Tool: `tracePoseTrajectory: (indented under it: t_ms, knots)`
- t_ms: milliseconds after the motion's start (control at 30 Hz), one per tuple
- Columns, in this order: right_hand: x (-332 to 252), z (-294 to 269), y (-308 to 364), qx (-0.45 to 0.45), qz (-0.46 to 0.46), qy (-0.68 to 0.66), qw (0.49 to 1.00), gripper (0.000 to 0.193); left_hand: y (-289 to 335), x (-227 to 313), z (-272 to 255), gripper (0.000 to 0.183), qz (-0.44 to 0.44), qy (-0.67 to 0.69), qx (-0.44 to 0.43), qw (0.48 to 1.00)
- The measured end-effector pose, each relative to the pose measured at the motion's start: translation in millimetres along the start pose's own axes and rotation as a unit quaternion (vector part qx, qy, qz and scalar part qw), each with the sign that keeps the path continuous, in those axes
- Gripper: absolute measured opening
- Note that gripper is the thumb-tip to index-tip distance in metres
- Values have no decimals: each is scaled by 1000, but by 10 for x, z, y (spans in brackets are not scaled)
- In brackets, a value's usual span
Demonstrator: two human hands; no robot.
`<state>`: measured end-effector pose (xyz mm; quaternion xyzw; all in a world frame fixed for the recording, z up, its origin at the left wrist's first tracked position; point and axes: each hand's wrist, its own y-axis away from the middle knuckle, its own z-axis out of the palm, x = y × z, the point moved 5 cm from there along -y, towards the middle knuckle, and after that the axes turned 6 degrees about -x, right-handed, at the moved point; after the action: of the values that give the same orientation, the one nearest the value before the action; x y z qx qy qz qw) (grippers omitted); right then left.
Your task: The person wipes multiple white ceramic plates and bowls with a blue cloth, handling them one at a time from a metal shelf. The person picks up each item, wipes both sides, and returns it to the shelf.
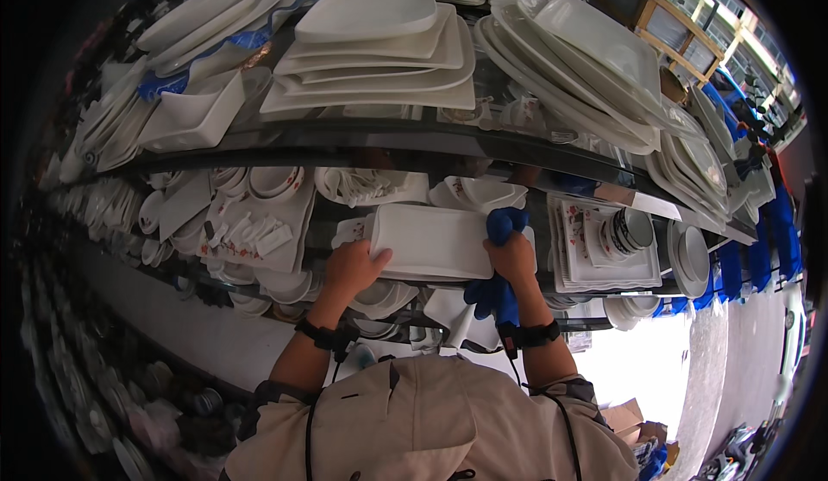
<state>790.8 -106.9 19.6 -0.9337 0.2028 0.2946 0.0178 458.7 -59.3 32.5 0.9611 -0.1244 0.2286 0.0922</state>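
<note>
A white rectangular plate (435, 238) lies level on the middle shelf in front of me, seemingly with more plates beneath it. My left hand (355, 267) is closed on the plate's left end, thumb on the rim. At its right end, my right hand (512, 259) grips a bunched blue cloth (507, 224) and rests against the rim. The cloth sticks out above the fist and hangs below it (496, 298). My right fingertips are partly hidden.
Overhanging the work area, a dark upper shelf edge (379, 143) carries stacked plates (371, 59) and leaning oval platters (561, 76). Floral plates with small spoons (250, 235) sit to the left. Patterned bowls (630, 229) top a plate stack at right.
</note>
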Motion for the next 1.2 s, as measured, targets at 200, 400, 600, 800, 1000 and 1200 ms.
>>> tracePoseTrajectory:
  t_ms: [200, 400, 600, 800, 1000, 1200]
  knots:
    - [10, 50, -30, -1, 10, 6, 1000, 49, -40, -60, 54, 51, -20, -28, -15, 999]
    - [-86, 25, 7, -4, 44, 31, 999, 51, -47, -40, 34, 52, -29, -51, -39, 998]
    - [-20, 45, -3, -19, 76, 36, 996, 54, -79, -51, 48, 53, -50, -59, -61, 995]
    - [94, -135, 133, -5, 83, 6, 996, 54, -51, -20, 41, 54, -73, -72, -75, 992]
    - [234, -324, 249, -9, 66, -47, 997, 52, -78, -1, 51, 53, -66, -100, -80, 990]
    - [295, -481, 348, 15, 61, -84, 994, 50, -51, 45, 42, 53, -71, -115, -73, 988]
